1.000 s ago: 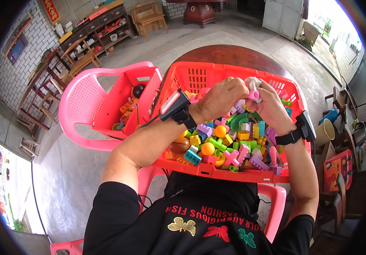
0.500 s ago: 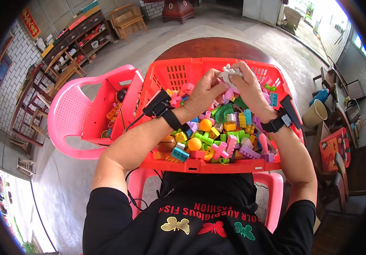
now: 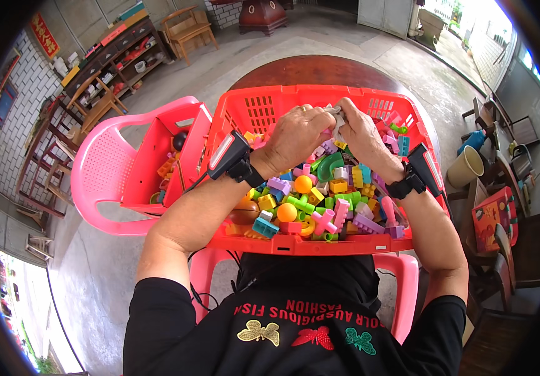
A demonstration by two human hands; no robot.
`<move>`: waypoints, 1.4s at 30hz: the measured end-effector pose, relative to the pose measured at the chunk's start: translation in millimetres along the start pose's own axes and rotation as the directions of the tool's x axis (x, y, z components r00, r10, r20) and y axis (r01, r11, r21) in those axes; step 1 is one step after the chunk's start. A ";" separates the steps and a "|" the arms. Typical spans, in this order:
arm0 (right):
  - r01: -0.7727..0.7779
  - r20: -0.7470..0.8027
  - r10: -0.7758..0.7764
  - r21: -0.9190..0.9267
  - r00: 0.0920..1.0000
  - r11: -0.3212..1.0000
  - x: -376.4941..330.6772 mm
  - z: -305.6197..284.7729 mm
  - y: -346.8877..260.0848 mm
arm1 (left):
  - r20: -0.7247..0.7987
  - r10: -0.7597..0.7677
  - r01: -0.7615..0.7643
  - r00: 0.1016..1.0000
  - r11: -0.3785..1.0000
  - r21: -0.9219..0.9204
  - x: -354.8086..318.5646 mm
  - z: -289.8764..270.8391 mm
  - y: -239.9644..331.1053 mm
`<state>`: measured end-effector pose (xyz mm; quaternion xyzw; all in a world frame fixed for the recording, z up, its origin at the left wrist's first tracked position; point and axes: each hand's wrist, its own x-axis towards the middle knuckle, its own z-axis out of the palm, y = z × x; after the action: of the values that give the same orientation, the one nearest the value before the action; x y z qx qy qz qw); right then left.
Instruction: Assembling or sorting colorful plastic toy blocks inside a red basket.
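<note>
Over the far part of a red plastic basket (image 3: 320,245), my two hands meet at a crumpled white cloth (image 3: 337,121). My right hand (image 3: 365,136) pinches the cloth, its fingers bent down over it. Beside it, my left hand (image 3: 294,136) is closed with the knuckles up, fingertips against the cloth; what they grip is hidden. Beneath both hands lies a heap of colourful toy building blocks (image 3: 364,224). Among them are an orange ball (image 3: 287,212), a green curved piece (image 3: 329,168) and a brown ball (image 3: 245,213).
On the left, a pink plastic chair (image 3: 104,163) carries a red bin (image 3: 145,178) with more toys and a dark ball. The basket rests on a round wooden table (image 3: 314,70). A cream bucket (image 3: 464,166) and wooden stools stand at the right.
Both hands have turned over, backs now upward, and the left has drawn slightly lower. The white cloth, bunched on top before, is now mostly covered by fingers. A pale pink piece under it is hidden.
</note>
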<state>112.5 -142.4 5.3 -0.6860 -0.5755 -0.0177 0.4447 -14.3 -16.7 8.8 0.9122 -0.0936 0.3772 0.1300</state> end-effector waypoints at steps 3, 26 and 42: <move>-0.031 -0.036 0.037 0.157 0.999 0.987 1.7 1.0 -2.0 | -0.091 0.153 -0.147 0.984 0.986 0.073 2.9 -0.1 2.4; -0.470 0.349 0.341 0.789 0.873 0.396 -0.4 -8.4 -18.7 | -0.154 0.275 -0.289 0.949 0.954 -0.075 2.7 -7.6 2.7; -0.371 0.097 0.375 0.502 0.922 0.781 4.5 -4.8 -14.8 | 0.189 -0.481 0.366 0.856 0.307 -0.879 0.1 11.6 -5.7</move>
<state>104.4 -142.8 19.3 -0.6432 -0.4106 0.2211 0.6074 -5.0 -14.9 0.0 0.6712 -0.0278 0.2703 0.6897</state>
